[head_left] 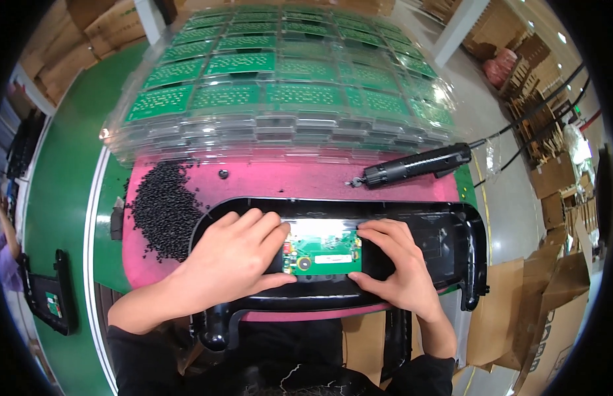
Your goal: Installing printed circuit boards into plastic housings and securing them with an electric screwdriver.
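A green circuit board (326,249) with a white label and small parts sits between my two hands, over the inside of a long black plastic housing (445,231). My left hand (237,254) grips the board's left edge, thumb at the near corner and fingers at the far one. On the opposite edge, my right hand (397,261) pinches it the same way. Whether the board rests on the housing floor or is held just above it, I cannot tell. The housing lies across the pink mat (293,179), its curved ends toward me.
Behind the mat rise stacked clear trays (280,125) of green boards. A heap of small black screws (162,211) lies left. A black electric screwdriver (418,165) with a cable rests at back right. Cardboard boxes (501,303) stand right; another housing (50,294) is far left.
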A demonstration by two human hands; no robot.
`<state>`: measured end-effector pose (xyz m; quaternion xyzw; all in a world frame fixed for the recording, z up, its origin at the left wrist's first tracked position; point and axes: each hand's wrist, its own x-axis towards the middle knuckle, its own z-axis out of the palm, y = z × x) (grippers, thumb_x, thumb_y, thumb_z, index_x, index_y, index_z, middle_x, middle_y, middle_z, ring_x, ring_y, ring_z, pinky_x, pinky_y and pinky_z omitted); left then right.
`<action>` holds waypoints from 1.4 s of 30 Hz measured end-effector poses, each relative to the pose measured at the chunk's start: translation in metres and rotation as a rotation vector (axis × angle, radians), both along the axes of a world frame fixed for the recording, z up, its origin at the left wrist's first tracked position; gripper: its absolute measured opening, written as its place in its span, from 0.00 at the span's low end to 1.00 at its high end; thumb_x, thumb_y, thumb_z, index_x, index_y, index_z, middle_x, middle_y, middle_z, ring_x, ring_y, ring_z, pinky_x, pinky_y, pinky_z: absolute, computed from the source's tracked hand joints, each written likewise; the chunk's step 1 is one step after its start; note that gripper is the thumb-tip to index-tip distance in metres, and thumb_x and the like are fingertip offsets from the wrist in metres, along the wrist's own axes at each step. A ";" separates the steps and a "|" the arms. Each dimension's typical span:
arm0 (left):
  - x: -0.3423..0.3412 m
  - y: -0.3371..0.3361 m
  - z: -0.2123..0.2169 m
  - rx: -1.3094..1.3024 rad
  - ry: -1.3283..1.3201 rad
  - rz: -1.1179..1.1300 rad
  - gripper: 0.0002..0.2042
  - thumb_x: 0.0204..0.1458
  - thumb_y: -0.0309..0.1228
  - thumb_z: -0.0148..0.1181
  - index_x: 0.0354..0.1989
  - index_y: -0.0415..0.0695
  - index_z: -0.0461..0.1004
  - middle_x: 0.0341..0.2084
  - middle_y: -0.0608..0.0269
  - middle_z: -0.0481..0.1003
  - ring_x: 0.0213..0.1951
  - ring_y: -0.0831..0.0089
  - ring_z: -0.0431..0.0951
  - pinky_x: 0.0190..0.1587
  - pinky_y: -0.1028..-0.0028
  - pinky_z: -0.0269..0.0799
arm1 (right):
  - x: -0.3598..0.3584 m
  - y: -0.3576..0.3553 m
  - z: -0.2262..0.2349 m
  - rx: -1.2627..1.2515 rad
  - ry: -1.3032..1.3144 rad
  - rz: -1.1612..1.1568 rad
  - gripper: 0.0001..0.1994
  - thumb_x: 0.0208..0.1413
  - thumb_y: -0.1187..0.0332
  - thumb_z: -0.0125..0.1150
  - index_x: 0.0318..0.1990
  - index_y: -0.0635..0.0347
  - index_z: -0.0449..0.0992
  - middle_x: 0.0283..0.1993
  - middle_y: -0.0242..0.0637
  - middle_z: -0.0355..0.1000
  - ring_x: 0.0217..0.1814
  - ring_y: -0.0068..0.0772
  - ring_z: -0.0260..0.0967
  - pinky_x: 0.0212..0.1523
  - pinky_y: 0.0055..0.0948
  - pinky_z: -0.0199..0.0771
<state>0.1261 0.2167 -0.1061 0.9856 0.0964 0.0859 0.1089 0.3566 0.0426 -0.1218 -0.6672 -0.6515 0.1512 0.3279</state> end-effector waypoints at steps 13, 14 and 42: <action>-0.015 0.009 -0.004 -0.183 -0.354 0.012 0.26 0.50 0.44 0.68 0.49 0.35 0.73 0.38 0.54 0.74 0.39 0.58 0.77 0.42 0.63 0.74 | 0.007 -0.003 0.024 -0.087 0.009 -0.134 0.40 0.38 0.70 0.76 0.63 0.63 0.66 0.58 0.47 0.70 0.59 0.44 0.68 0.61 0.40 0.66; -0.018 0.015 -0.003 -0.209 -0.408 0.081 0.21 0.51 0.39 0.68 0.46 0.36 0.74 0.35 0.53 0.75 0.36 0.56 0.77 0.40 0.62 0.74 | 0.016 -0.008 0.030 -0.002 -0.034 -0.225 0.37 0.42 0.71 0.73 0.63 0.63 0.65 0.55 0.45 0.70 0.57 0.42 0.68 0.59 0.38 0.66; -0.019 0.036 0.007 -0.339 -0.556 0.037 0.04 0.51 0.25 0.64 0.30 0.37 0.77 0.28 0.55 0.76 0.34 0.57 0.77 0.39 0.62 0.73 | -0.021 0.066 0.067 0.763 1.234 0.058 0.20 0.65 0.46 0.51 0.48 0.53 0.67 0.21 0.24 0.58 0.21 0.21 0.54 0.33 0.28 0.61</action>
